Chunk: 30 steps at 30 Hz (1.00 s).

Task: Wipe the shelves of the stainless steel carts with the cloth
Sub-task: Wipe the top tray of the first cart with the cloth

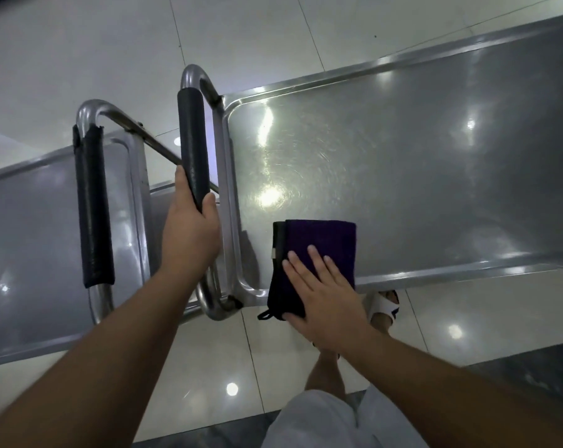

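1. The cloth (322, 240), low in the middle of the frame, is showing deep purple on its top fold and black along its left edge and hanging loop.
2. The right cart's shelf (403, 163), filling the upper right, is gleaming silver-grey, with white light spots and faint circular swirl marks.
3. The left cart's shelf (31, 237), at mid left, is reading as duller grey steel.
4. The two handle grips (192, 143) and (94, 208) are looking black against shiny chrome tubing.
5. The floor (79, 59) is showing pale off-white tiles with thin dark joints.
6. The sandal (386, 307), at lower right of centre, is appearing white.
7. The shorts (322, 421), at the bottom edge, are appearing light grey-white.
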{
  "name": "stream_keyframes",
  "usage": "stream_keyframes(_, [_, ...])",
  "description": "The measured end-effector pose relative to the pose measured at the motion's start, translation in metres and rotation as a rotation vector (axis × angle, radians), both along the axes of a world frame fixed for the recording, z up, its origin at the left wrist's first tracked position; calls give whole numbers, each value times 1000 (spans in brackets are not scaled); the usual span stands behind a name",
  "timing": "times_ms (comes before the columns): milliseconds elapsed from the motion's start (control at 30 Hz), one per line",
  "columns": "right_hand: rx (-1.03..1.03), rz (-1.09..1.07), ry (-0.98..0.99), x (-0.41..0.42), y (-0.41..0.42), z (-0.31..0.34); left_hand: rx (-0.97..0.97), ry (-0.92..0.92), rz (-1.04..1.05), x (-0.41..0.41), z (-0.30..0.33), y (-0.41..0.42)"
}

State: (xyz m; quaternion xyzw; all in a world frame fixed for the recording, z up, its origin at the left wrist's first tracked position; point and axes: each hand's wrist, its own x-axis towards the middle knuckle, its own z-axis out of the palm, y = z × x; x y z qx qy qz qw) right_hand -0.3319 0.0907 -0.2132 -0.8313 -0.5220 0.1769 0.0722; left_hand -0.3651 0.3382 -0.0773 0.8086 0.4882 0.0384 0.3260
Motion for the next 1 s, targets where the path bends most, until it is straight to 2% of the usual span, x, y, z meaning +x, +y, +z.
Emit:
stream_keyframes(167, [-9,227,-53,26,-15,2,-4,5,-3,-1,-2,3])
stream_keyframes(233, [-14,243,-78,46,-43,4,-10,-1,-2,-2,-3,4])
stream_keyframes(500, [-259,-94,-157,136,-188,33,-48,-16,-8,-3,1,2])
stream_keyframes(600, [-430,-232,-76,159,-221,42,-43,-1,2,-3,3,-1])
stream_keyframes(700, [-471,-286,3,169,-226,51,5,53,-9,-2,6,-4])
stream_keyframes(767, [-441,-329,129,174,-219,62,46,97,-25,-1,7,-5])
stream_keyframes(867, [-334,-530,407,189,-208,87,130,169,-48,5,10,-11])
stream_keyframes(1000, [-135,-777,609,219,-210,114,323,327,-154,14,14,-19])
